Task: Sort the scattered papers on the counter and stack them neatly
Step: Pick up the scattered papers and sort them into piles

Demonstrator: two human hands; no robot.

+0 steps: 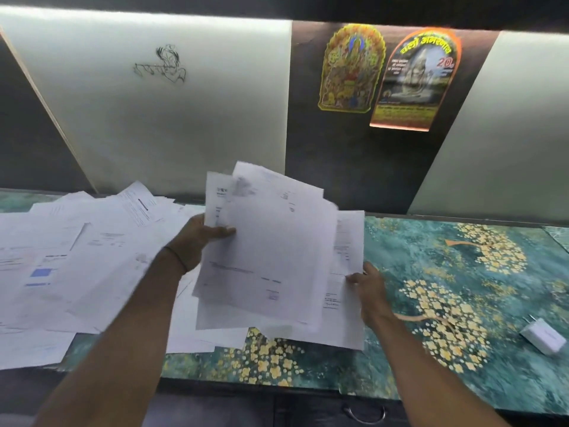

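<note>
A loose bundle of white printed sheets (271,248) is held up above the counter (462,272), its pages fanned and uneven. My left hand (197,238) grips the bundle's left edge, thumb on the front. My right hand (369,288) pinches the bundle's right edge lower down. Many more papers (80,251) lie scattered and overlapping on the left half of the counter, some hanging over the front edge.
The counter has a teal surface with yellow flower patterns. A white charger plug (543,335) lies at the right. Behind stand white and dark wall panels with two colourful stickers (351,67). A drawer handle (366,416) shows below the counter's front edge.
</note>
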